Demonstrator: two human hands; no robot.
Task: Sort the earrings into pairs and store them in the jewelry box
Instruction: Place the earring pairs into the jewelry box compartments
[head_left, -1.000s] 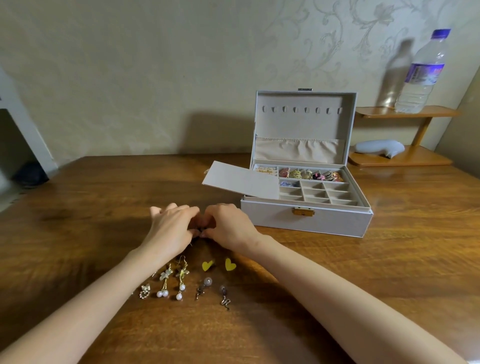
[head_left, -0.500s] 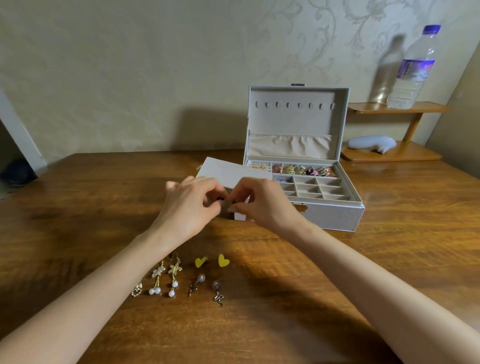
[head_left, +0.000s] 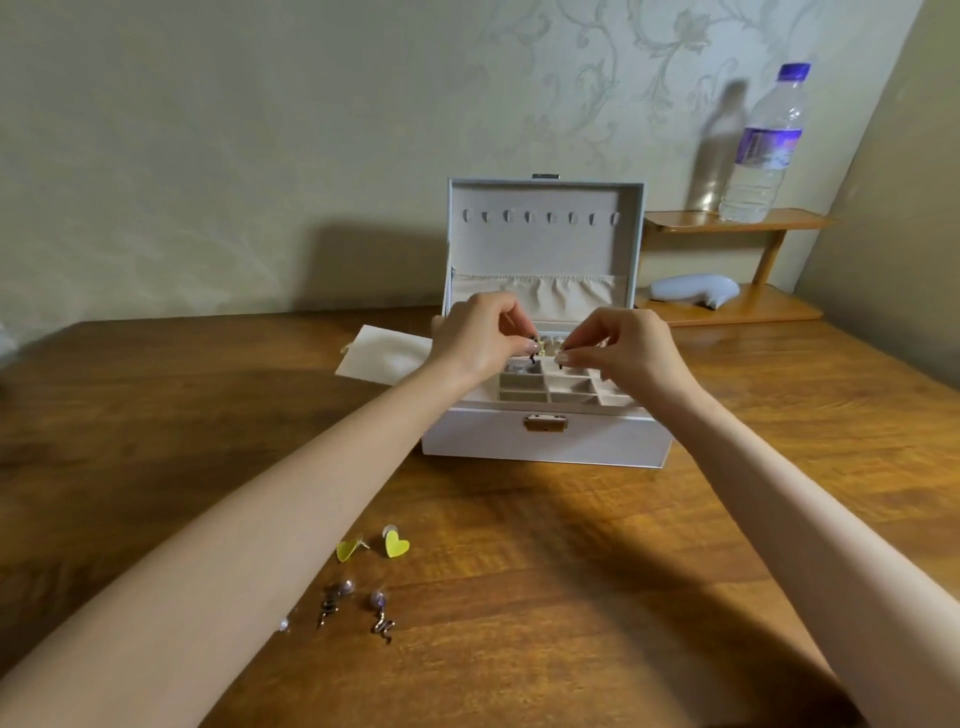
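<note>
The white jewelry box (head_left: 545, 444) stands open on the wooden table, its lid upright. Both hands hover over its small compartments. My left hand (head_left: 480, 335) pinches a small dark earring (head_left: 531, 358) at its fingertips. My right hand (head_left: 621, 345) pinches a matching dark earring (head_left: 561, 364). On the table near me lie two yellow heart earrings (head_left: 396, 543) and two purple bead earrings with silver squiggles (head_left: 382, 616). My left forearm hides other earrings further left.
A flat beige insert (head_left: 382, 356) leans at the box's left side. A wooden two-tier shelf (head_left: 737, 221) at the back right carries a water bottle (head_left: 761, 148) and a pale grey object (head_left: 693, 288). A wall rises close behind the table.
Both hands have lifted from the table near the earrings and moved forward over the box's compartments, each carrying a small dark earring.
</note>
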